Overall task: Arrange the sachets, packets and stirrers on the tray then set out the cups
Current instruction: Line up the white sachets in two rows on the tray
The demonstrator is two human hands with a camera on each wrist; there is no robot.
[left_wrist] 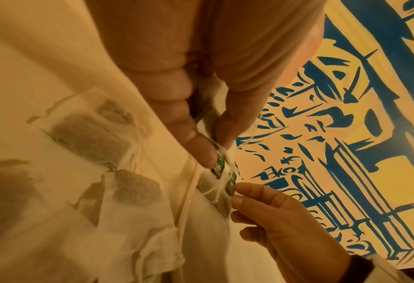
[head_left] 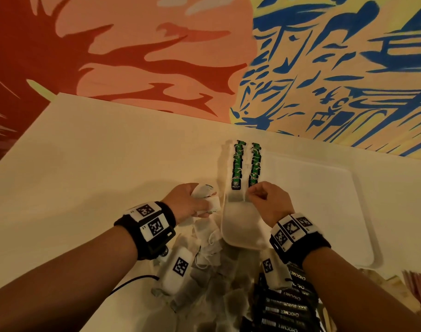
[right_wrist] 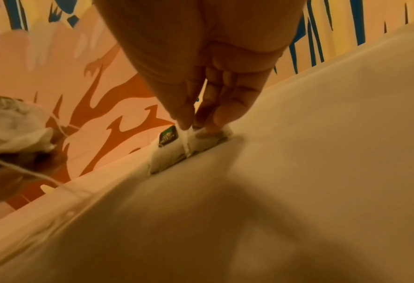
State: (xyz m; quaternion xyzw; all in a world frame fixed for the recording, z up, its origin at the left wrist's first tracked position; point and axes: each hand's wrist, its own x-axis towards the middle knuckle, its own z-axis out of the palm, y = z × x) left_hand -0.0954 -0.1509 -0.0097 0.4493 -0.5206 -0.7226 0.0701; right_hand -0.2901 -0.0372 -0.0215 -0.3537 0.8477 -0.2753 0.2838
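Left hand [head_left: 187, 200] grips loose white paper teabags [head_left: 205, 196] over the cream tabletop [head_left: 84, 152]. Right hand [head_left: 267, 200] pinches a teabag in green "GREEN TEA"-tagged rows [head_left: 237, 164] on the white plastic tray [head_left: 362, 212]. Black "CHOCMET" sachets [head_left: 286, 310] lie nearest.

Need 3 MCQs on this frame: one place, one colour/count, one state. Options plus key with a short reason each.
1. Where do the tea bags with tags lie?
A. along the tray's left side
B. at the tray's right edge
C. off the tray on the far table

2. How many rows do they form?
A. one
B. two
C. four

3. What is the right hand doing?
A. resting flat and open
B. pinching a tea bag at the near end of a row
C. holding a cup

Key: 1 A, the rows run along the left side of the tray. 2 B, two green-tagged lines side by side. 3 B, its fingertips close on a bag.
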